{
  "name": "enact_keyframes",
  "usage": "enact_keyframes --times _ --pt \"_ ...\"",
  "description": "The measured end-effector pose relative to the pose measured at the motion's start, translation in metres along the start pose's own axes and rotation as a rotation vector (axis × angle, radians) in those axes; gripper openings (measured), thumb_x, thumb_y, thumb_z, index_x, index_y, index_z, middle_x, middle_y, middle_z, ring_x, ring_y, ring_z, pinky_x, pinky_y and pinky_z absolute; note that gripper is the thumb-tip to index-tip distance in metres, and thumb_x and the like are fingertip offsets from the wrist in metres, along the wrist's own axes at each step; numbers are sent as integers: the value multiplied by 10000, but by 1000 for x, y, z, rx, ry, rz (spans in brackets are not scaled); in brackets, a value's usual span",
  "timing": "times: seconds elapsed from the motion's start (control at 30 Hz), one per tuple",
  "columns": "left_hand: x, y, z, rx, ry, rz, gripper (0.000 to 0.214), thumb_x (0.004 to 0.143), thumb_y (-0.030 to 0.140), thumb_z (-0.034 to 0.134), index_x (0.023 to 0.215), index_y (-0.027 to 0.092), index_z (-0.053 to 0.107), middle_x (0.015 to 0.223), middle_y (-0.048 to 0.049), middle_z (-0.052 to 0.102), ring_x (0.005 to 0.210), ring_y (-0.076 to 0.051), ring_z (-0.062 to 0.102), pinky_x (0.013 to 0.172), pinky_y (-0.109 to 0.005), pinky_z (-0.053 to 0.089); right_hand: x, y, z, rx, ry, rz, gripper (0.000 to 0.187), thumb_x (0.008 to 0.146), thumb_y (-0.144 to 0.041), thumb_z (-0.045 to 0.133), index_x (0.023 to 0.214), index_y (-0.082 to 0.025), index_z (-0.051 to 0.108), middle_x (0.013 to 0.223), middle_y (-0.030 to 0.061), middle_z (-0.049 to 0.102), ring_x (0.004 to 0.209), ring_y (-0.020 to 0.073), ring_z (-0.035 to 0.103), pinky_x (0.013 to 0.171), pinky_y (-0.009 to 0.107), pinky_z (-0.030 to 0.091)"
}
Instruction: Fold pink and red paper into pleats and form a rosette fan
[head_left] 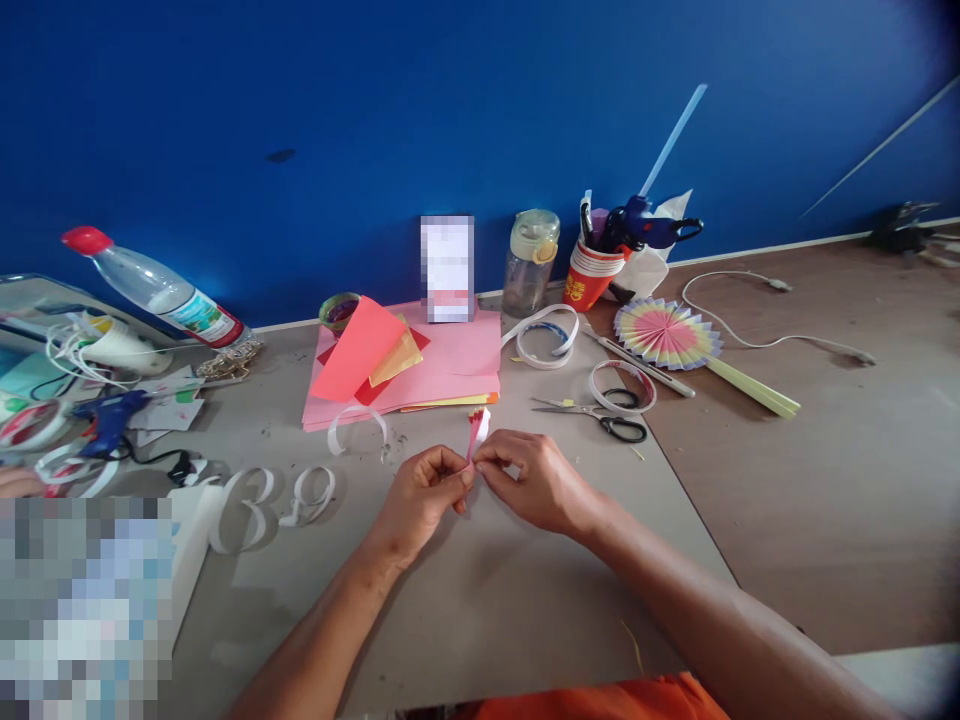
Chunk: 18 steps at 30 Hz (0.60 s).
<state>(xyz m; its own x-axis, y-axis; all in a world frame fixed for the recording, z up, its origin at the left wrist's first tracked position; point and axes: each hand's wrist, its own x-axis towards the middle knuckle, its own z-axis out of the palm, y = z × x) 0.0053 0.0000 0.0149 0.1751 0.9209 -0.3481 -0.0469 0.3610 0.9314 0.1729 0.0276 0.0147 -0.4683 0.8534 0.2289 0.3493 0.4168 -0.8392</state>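
My left hand [421, 492] and my right hand [534, 480] meet at the middle of the grey table [450, 600], fingers pinched together. Between them they hold a small folded strip of pink and white paper [477, 433] that sticks up above the fingertips. Both hands are closed on it. Just behind lies a stack of pink, red and yellow paper sheets [420, 365]. A curl of white tape strip [357, 423] lies to the left of the hands.
Scissors [600, 415] and tape rings [621, 385] lie to the right, with a folded paper fan [671, 336]. A red cup of tools [592, 272], a jar [529, 262] and a water bottle [161, 290] stand near the blue wall. A blue glue gun [109, 420] lies far left.
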Motion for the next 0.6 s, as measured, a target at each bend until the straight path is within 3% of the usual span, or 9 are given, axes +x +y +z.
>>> enact_keyframes --times 0.6 --pt "-1 1 0 -15 -6 10 203 738 286 675 637 158 553 538 41 515 516 -80 450 526 -212 345 1 -2 -2 19 -9 28 168 791 -64 533 727 -176 639 735 2 660 653 93 568 620 197 416"
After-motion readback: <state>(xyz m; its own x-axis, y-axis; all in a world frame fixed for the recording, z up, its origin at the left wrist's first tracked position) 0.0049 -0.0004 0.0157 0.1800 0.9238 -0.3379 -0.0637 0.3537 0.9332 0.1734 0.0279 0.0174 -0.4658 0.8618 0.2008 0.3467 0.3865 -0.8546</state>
